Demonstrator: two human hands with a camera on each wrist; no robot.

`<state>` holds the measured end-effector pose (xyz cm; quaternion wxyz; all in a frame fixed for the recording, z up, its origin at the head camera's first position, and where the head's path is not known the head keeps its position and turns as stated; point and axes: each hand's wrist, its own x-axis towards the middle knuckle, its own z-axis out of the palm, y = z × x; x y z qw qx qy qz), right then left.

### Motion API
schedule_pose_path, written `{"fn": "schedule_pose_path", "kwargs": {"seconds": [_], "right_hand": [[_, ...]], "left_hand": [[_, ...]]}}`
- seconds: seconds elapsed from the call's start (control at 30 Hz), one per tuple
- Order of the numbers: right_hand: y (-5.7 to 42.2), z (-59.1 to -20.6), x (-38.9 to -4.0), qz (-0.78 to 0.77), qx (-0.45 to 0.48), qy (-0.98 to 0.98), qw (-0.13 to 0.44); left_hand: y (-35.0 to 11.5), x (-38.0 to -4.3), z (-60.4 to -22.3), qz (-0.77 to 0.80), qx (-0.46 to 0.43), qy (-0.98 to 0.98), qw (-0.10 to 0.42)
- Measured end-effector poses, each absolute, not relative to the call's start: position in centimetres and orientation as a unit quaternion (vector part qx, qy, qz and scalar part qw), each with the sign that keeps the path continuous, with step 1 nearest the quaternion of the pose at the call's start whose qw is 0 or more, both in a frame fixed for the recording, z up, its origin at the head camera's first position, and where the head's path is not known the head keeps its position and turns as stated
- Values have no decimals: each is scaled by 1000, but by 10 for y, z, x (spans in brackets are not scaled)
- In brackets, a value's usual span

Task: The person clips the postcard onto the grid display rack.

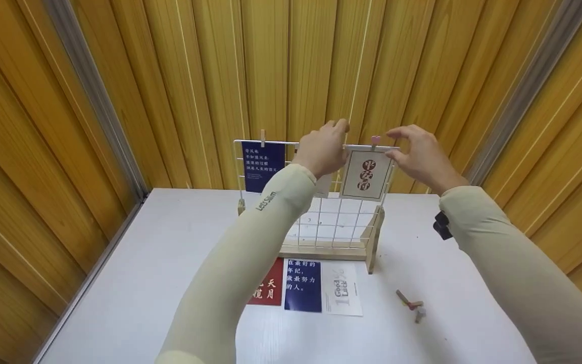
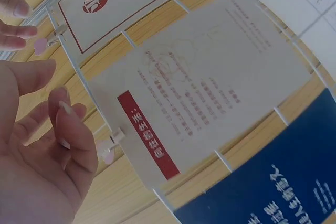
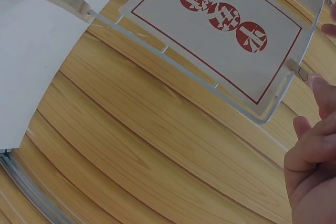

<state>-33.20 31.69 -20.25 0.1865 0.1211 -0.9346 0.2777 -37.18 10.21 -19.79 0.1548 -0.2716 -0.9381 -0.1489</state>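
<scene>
A back wall of upright, yellow-brown wood-grain planks (image 1: 210, 76) rises behind a smooth white tabletop (image 1: 170, 242), with thin pale lines running down some of its seams. Matching wood-grain panelling forms the left wall (image 1: 18, 151) and the right wall (image 1: 564, 151), enclosing the space on three sides. A straight grey metal post (image 1: 98, 88) descends toward the tabletop's far left corner; a second grey metal post (image 1: 534, 81) stands where the back and right walls meet. A narrow grey metal strip (image 1: 97, 268) follows the tabletop's left edge. Soft shadow falls toward its near right corner.
</scene>
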Motion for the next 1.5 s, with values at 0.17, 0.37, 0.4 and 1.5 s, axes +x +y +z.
{"fn": "schedule_pose_path", "kwargs": {"seconds": [0.17,0.37,0.4,1.5], "right_hand": [[321,-206,-329,282,127,-931,193],[328,-213,-323,284,132,-925,216],[329,-215,-322,284,132,-925,215],[376,-352,-290,309,86,-930,181]], "left_hand": [[87,-370,-202,-150,-286,-929,179],[70,-366,-216,-171,-291,-921,196],[67,-366,-220,-175,-290,-920,196],[-15,-375,-448,-165,-183,-967,61]]}}
